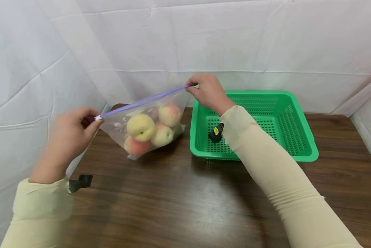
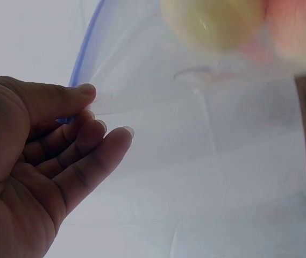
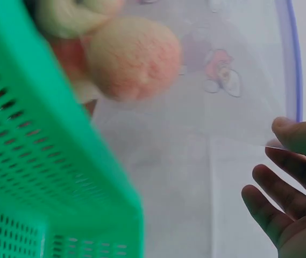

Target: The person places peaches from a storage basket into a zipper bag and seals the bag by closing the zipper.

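Observation:
A clear zip bag (image 1: 117, 128) with a purple seal strip hangs between both hands, its bottom low over the table. Inside lie several peaches (image 1: 141, 127), yellow and pinkish red. My left hand (image 1: 70, 134) pinches the bag's left top corner, by a white slider (image 1: 98, 117); it is blurred in the head view. At the right top corner my right hand (image 1: 208, 92) pinches the strip between thumb and forefinger. In the right wrist view the other fingers (image 3: 282, 188) of that hand are spread apart from the bag.
A green plastic basket (image 1: 308, 137) with perforated walls stands on the brown wooden table (image 1: 173, 199), right of the bag and under the right forearm. White cloth (image 1: 222, 38) hangs behind and at the sides. Black wrist camera mounts (image 1: 216, 135) show near both sleeves.

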### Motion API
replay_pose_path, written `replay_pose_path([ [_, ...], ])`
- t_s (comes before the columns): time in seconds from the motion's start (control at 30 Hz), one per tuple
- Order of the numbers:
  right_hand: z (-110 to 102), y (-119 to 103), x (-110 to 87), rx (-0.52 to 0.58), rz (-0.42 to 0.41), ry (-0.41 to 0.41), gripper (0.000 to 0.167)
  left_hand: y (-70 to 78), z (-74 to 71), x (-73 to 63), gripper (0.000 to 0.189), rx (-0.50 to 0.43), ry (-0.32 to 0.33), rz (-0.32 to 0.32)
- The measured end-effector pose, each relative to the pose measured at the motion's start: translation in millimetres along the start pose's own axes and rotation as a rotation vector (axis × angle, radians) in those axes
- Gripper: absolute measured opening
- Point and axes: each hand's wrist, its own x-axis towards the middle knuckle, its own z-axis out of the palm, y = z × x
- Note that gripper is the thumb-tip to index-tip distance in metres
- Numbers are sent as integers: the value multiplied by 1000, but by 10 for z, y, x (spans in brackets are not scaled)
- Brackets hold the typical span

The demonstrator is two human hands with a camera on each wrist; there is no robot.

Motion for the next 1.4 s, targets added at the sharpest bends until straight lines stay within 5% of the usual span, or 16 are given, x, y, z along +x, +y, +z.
replay_pose_path([
  [0.23, -133, -101, -10, 124, 67, -47, 20, -94, -143, 88, 15, -5, 35, -79],
  [0.43, -91, -17, -23, 132, 89, -75, 22, -178, 22, 109, 22, -2, -49, -132],
  [0.87, -141, 28, -102, 114, 88, -60, 20, -166, 146, 78, 21, -87, -13, -145],
  [1.2, -163, -52, -127, 94, 48, -93, 29, -157, 166, 46, 23, -95, 18, -147],
  [1.4, -127, -173, -132, 19, -45, -56, 37, -164, 167, 21, 23, -106, 31, -145],
])
